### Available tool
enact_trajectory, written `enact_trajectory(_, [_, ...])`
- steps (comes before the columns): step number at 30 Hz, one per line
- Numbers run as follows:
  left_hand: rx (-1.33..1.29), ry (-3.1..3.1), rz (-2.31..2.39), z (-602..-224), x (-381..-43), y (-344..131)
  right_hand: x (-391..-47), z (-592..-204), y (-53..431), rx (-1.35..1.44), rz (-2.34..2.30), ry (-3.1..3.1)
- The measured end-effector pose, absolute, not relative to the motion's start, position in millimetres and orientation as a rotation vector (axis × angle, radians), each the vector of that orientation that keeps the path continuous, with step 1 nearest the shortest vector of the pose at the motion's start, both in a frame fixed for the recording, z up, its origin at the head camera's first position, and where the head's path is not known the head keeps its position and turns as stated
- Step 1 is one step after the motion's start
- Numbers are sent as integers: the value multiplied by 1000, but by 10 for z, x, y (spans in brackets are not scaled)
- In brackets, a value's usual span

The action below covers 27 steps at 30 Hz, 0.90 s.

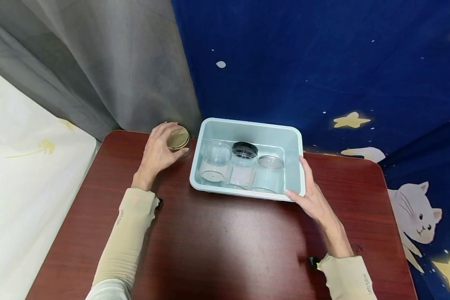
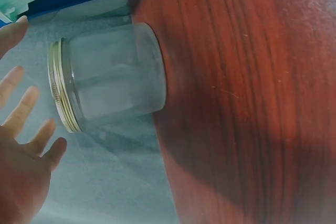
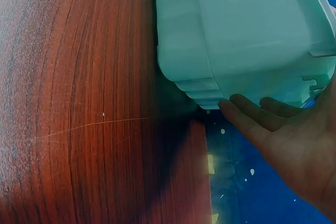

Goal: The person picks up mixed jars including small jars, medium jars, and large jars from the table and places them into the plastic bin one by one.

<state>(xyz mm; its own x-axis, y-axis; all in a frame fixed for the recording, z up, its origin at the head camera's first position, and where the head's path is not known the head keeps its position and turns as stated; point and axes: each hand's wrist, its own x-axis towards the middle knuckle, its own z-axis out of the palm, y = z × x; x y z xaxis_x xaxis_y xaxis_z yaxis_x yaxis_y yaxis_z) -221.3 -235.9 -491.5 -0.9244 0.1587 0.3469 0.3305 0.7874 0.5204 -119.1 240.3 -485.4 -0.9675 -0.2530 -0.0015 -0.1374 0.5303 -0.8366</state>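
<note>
A clear jar point(image 2: 115, 77) with a gold lid point(image 1: 178, 138) stands upright on the table, left of a light blue plastic bin point(image 1: 249, 126). My left hand point(image 1: 160, 149) is spread around the lid from the left; in the left wrist view its fingers are extended and apart from the jar. With my right hand point(image 1: 311, 198) I hold the bin's right front corner, thumb at the front rim and other fingers along the right side. Inside the bin are a clear jar point(image 1: 214, 164) at left, a black-lidded jar point(image 1: 241, 173) in the middle and another clear jar point(image 1: 268, 175) at right.
The reddish-brown wooden table point(image 1: 225, 241) reaches back to a grey curtain point(image 1: 135, 75) and a blue star-patterned curtain point(image 1: 285, 62). White fabric point(image 1: 26, 187) hangs along the left side. The bin stands near the table's back edge.
</note>
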Motion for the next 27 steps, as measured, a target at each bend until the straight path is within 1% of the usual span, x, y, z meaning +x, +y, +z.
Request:
enact_trajectory(20, [-380,-2678,-892,-5027,-2213,-2427,-1194,-4853,2388,-344,-1438,2628])
enact_trajectory(27, [-339,-2717,-901,-5068,-2202,-2444,-1184,-4856,2399,-333,-1443,2630])
